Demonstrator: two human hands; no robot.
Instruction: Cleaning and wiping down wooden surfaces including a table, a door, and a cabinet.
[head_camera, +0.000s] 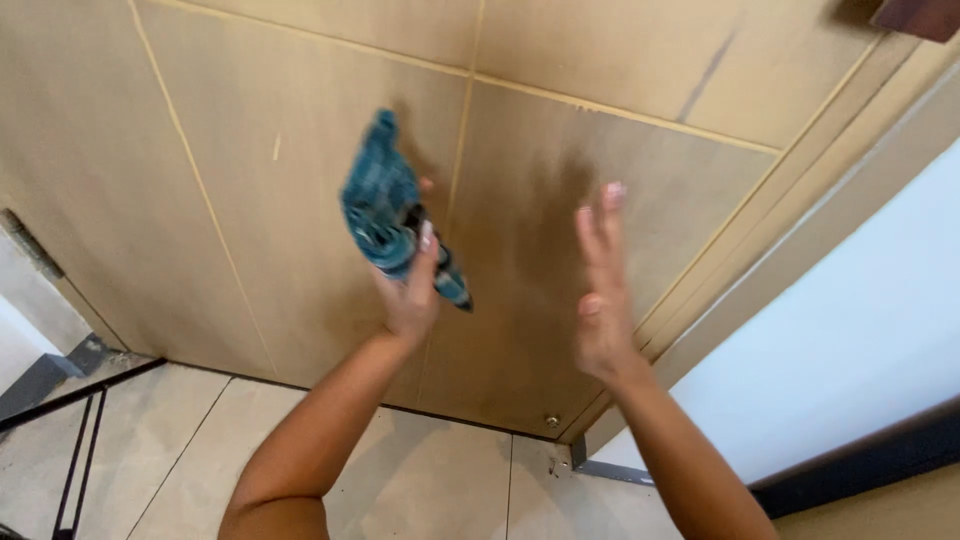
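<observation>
My left hand (412, 290) is raised in front of a light brown wooden door (250, 150) and grips a bunched teal checked cloth (385, 205), which hangs against the door panel. A loose end of the cloth trails down past my thumb. My right hand (600, 290) is held up beside it, fingers stretched and apart, palm turned toward the left hand, holding nothing. It is close to the door surface, though contact is unclear.
The door has thin pale grooves dividing it into panels. A door frame (800, 200) runs diagonally at the right, next to a white wall (860, 330) with a dark skirting. Beige floor tiles (430, 480) lie below, and a black metal stand (80, 450) is at the lower left.
</observation>
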